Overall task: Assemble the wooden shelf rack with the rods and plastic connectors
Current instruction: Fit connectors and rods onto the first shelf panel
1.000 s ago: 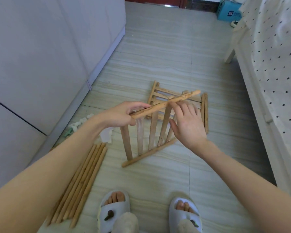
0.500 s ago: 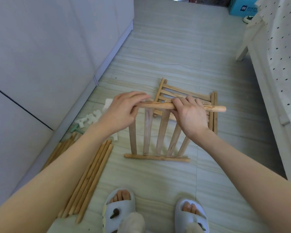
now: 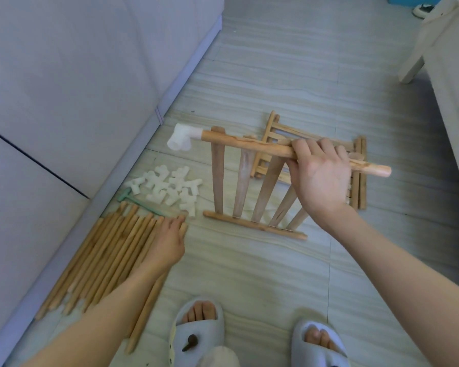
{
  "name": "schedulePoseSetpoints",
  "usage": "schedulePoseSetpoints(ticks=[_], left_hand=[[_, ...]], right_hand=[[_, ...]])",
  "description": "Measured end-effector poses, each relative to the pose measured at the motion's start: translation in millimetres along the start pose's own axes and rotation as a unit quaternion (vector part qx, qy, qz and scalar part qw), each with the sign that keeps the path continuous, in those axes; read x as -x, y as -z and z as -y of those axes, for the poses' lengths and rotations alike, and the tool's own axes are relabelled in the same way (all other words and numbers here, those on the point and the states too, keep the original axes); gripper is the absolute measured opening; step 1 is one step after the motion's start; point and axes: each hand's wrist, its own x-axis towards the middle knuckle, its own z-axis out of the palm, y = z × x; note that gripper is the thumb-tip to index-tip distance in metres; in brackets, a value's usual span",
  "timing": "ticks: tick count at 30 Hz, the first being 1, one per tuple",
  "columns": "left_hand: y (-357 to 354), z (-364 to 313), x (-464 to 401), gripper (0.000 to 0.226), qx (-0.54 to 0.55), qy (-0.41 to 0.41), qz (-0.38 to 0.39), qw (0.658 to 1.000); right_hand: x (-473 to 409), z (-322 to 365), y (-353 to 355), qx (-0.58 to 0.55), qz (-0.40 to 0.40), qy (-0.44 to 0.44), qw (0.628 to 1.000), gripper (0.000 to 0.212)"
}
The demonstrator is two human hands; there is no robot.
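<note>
The right hand (image 3: 319, 178) grips the top rod (image 3: 249, 144) of a slatted wooden panel (image 3: 245, 192), which stands upright on the floor (image 3: 276, 75). A white plastic connector (image 3: 182, 137) caps the rod's left end. The left hand (image 3: 168, 241) rests with relaxed, straight fingers on a bundle of loose rods (image 3: 104, 255) lying near left. A pile of white connectors (image 3: 168, 190) sits just beyond them, and a second panel (image 3: 329, 154) lies flat behind the first.

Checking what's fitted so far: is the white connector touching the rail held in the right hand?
Touching: head view shows the white connector capping the rail's left end.
</note>
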Motion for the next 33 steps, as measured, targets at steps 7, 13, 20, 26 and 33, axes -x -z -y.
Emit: schedulePoseSetpoints(ticks=[7, 13, 20, 26, 33], left_hand=[[-21.5, -17.3, -59.6, 0.077, -0.102, 0.056, 0.106, 0.988], [-40.5, -20.2, -76.8, 0.071, -0.113, 0.047, 0.087, 0.989], [-43.8, -30.7, -63.6, 0.032, -0.125, -0.031, 0.074, 0.989], [1.9, -74.7, -31.3, 0.020, 0.128, -0.185, -0.062, 0.973], [103.6, -157.2, 13.7, 0.029, 0.435, -0.251, -0.105, 0.858]], right_hand=[[-0.8, -2.2, -8.8, -0.008, -0.026, -0.001, 1.000, 0.008], [5.8, -3.5, -12.3, -0.005, -0.044, 0.010, 0.999, 0.009], [1.7, -3.0, -11.2, -0.009, -0.029, -0.003, 1.000, 0.010], [-6.5, -5.1, -8.3, -0.034, 0.037, -0.014, 0.999, 0.016], [-16.7, -10.2, 9.2, -0.161, 0.173, -0.036, 0.971, 0.033]])
